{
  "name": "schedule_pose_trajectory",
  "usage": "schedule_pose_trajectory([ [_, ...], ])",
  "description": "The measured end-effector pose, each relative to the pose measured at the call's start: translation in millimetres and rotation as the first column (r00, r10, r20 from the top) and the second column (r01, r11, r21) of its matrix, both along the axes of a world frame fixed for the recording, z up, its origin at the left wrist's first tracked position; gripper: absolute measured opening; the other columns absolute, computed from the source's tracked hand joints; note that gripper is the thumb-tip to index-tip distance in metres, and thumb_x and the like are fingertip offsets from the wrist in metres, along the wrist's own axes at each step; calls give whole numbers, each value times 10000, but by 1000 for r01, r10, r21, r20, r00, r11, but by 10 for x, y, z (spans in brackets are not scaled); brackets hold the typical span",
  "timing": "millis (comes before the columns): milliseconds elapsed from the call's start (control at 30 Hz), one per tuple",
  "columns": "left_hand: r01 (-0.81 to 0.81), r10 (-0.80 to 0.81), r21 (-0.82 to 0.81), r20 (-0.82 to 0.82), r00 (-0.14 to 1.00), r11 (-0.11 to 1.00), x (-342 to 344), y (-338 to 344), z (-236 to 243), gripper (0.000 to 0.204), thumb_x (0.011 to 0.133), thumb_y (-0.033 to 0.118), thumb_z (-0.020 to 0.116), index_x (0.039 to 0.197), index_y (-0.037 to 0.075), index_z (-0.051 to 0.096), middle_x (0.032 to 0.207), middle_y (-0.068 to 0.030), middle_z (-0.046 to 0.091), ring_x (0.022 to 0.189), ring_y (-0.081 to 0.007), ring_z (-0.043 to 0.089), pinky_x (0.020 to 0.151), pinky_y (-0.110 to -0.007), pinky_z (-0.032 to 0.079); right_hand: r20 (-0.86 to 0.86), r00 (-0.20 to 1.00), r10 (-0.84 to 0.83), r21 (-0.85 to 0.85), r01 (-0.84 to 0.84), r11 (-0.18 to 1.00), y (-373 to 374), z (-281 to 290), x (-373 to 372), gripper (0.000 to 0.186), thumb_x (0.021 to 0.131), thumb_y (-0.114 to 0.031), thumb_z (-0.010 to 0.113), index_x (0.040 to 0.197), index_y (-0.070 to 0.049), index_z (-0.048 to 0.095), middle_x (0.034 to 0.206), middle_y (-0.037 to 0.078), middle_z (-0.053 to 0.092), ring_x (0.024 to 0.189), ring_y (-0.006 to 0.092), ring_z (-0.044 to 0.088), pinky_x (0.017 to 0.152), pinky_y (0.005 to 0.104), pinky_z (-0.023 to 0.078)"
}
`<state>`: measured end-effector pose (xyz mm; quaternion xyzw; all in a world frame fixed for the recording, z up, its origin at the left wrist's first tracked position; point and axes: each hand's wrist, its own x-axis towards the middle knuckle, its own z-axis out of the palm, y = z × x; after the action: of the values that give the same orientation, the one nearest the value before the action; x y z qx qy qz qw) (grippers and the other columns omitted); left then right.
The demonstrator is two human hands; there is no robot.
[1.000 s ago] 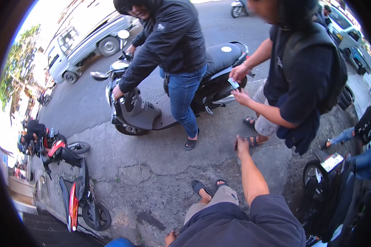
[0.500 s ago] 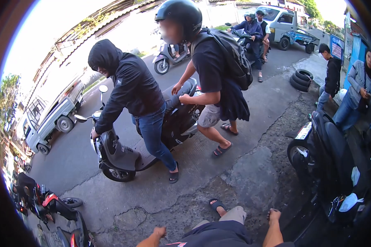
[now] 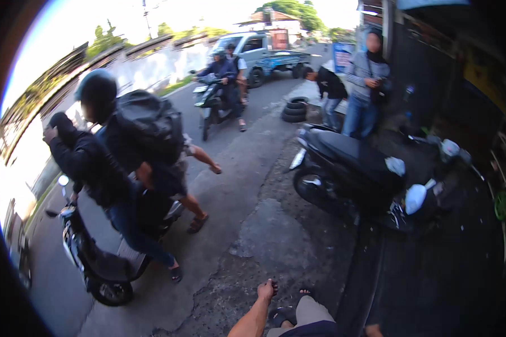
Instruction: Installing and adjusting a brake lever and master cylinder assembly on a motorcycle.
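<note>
My left hand (image 3: 267, 289) hangs in front of me above the cracked pavement (image 3: 230, 275), fingers curled in, nothing seen in it. At the bottom edge only part of my right hand (image 3: 373, 330) shows, blurred; its fingers cannot be made out. Neither hand touches anything that I can see. To the left, a hooded person (image 3: 84, 157) straddles a dark scooter (image 3: 104, 264), one hand raised by the head. Behind that rider, a person in a helmet and backpack (image 3: 149, 123) leans against the seat with one leg lifted.
A parked black scooter (image 3: 354, 163) stands at right, with white bags on it. Beyond are stacked tyres (image 3: 294, 110), a bending person (image 3: 327, 87) and a standing person (image 3: 367, 78). Two riders on a motorbike (image 3: 211, 101) face this way, near a pickup truck (image 3: 258, 56).
My view has swung right. The helmeted person has moved from beside the scooter onto its rear and lifted a leg. The hooded rider has raised a hand. The motorbike riders have come nearer.
</note>
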<state>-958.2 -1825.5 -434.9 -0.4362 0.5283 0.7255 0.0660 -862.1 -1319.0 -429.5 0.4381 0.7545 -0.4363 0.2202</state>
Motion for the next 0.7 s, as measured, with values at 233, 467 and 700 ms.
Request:
schedule_pose_trajectory([
  [233,726,-729,116,236,642,678,343,2089,-378,327,961,305,580,960,-14,650,762,-112,660,587,-213,614,511,-341,489,-303,898,-318,-182,273,945,530,614,422,223,825,-56,701,1030,22,656,778,72,661,580,130,601,503,274,489],
  [467,934,-857,-237,384,343,267,-647,2812,-722,435,898,414,572,760,23,702,663,-86,679,575,-226,651,541,-366,508,-74,661,-747,-272,707,653,1646,621,2105,88,820,-24,664,895,13,637,698,76,611,515,160,559,411,299,422],
  [700,868,-857,-322,232,460,378,-1520,4606,-91,406,906,365,581,834,-20,690,710,-112,684,595,-217,644,562,-358,513,320,-148,-936,100,988,-122,2942,378,4211,150,857,-109,522,710,-115,549,557,22,490,408,168,438,370,276,351],
])
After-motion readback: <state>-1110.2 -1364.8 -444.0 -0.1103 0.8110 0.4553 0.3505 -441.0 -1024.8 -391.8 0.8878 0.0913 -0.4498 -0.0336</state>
